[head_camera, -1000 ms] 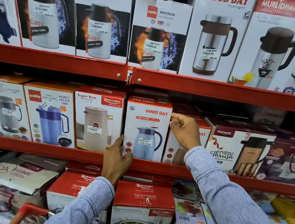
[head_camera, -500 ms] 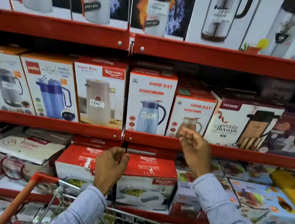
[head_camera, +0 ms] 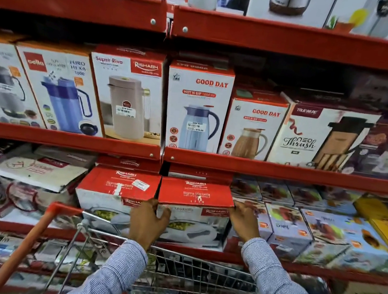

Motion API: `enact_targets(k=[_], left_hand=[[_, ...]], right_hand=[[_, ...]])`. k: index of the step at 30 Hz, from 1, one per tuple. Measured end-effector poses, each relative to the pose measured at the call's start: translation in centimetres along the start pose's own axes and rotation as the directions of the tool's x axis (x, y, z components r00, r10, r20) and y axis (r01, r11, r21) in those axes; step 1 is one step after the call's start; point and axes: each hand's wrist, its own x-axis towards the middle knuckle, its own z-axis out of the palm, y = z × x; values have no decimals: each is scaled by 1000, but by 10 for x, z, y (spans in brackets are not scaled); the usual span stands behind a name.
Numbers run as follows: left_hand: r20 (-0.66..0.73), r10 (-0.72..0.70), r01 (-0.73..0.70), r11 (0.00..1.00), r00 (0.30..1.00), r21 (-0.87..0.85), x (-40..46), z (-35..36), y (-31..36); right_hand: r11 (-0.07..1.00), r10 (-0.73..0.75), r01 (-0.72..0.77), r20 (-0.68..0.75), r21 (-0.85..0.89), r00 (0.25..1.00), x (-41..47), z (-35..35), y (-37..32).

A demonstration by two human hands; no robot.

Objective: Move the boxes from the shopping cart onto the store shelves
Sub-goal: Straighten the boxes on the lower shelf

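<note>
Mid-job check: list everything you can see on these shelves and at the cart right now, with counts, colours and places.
Sigma Marbella boxes: two, red and white, lower shelf, side by side.
Good Day boxes: two, white and red, middle shelf, centre.
Super Riva box: one, white and red, left of those.
Cello box: one, orange-topped, further left.
Trueware box: one, white and maroon, right.
Shelf rails: red.
Shopping cart: one, wire, orange handle, below.
Hands: left and right on the right Sigma Marbella box.
</note>
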Motion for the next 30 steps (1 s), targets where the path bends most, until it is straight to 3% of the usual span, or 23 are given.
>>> enact_targets(k=[8,22,26,30], left_hand=[[69,-48,58,988,996,-145,3,-1,3],[30,-73,77,980,997,-182,5,5,-2],[-27,-74,69,984,997,-162,4,3,1],[-226,-87,45,982,970,-182,-10,11,6]], right_hand=[[998,9,-6,-46,59,999,-16,-5,3],[991,49,-48,-5,122,999,-13,-7,14],[983,54,-62,49,173,997,-10,-10,19],[990,56,-61,41,125,998,-4,-31,39]])
